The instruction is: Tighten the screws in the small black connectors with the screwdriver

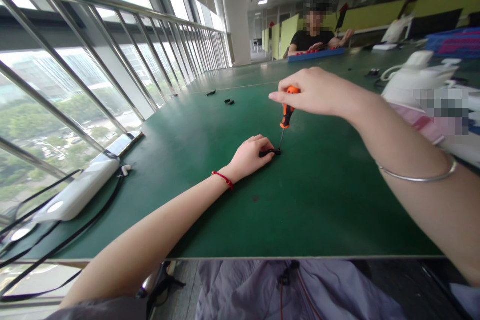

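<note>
My left hand [250, 156] rests on the green table [225, 220] and pinches a small black part [270, 152], which lies flat on the surface. Above and to the right, my right hand [313, 91] is closed around the orange and black handle of a screwdriver [287, 114]. Its shaft points down, nearly upright, and its tip meets the right end of the black part. Farther back on the table are some small black pieces [229, 102] and another dark piece [211, 93].
A white device [80, 190] with black cables lies along the left edge by the metal railing [123, 15]. White equipment [412, 82] stands at the right. Across the table a person [313, 37] sits behind a blue tray [316, 55]; a blue basket [452, 42] is at the far right.
</note>
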`<state>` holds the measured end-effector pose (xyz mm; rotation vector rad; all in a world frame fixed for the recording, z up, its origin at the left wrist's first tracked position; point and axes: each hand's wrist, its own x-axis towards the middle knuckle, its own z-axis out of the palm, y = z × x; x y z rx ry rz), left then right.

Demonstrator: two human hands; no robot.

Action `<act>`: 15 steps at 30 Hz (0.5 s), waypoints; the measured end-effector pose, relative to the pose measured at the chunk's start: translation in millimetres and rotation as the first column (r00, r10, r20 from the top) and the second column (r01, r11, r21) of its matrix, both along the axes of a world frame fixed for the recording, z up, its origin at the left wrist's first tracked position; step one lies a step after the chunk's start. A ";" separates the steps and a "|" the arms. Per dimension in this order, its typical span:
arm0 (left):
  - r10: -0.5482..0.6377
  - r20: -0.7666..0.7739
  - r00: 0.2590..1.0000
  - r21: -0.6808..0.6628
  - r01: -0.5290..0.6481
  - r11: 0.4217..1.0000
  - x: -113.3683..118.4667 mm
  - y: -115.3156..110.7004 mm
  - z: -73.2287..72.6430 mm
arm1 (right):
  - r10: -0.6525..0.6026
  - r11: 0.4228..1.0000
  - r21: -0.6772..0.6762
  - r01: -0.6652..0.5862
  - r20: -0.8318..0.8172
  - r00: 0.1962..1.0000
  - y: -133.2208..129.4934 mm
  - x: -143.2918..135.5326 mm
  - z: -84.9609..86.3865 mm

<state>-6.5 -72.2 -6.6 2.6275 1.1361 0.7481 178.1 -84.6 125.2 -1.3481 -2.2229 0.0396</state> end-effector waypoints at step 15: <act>-0.004 -0.001 1.000 0.002 0.004 1.000 -0.1 -0.7 -0.1 | 0.093 0.987 -0.132 -0.096 -0.033 0.995 -4.4 9.8 7.7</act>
